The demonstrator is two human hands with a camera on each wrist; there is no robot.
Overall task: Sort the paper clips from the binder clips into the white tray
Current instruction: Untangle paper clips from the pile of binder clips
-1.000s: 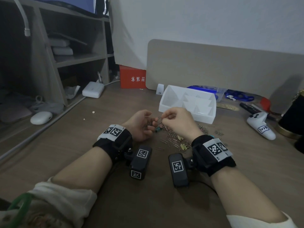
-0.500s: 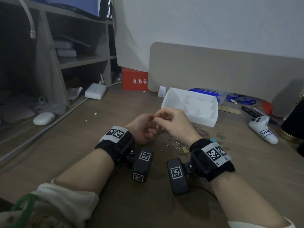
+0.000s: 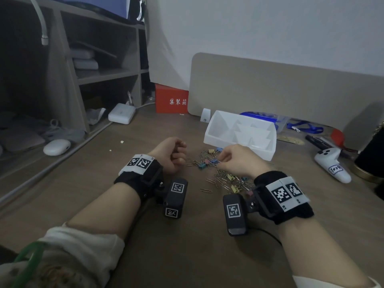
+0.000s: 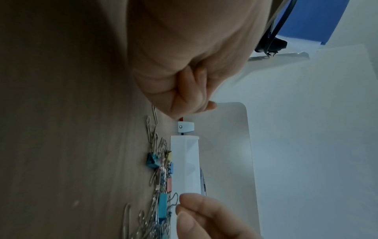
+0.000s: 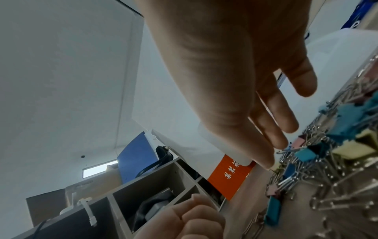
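A mixed pile of silver paper clips (image 3: 223,179) and coloured binder clips lies on the wooden desk in front of the white compartment tray (image 3: 228,143); the tray's front wall (image 4: 185,161) also shows in the left wrist view. My right hand (image 3: 219,161) reaches into the pile's far end, thumb and forefinger pinching a thin wire clip beside a blue binder clip (image 3: 213,161). The same pinch (image 4: 183,207) shows next to that blue binder clip (image 4: 163,203). My left hand (image 3: 173,154) rests on the desk left of the pile, curled into a fist (image 5: 196,216); its inside is hidden.
A white controller (image 3: 332,166) and a black cylinder (image 3: 372,154) stand to the right. Behind the tray are a beige board (image 3: 291,90), a red box (image 3: 171,98) and a blue lanyard (image 3: 305,126). A shelf unit, a charger (image 3: 121,113) and a white mouse (image 3: 57,146) are on the left.
My right hand brought a paper clip up to the left hand, then dropped back right to the pile. The left hand curled into a fist and stayed on the desk.
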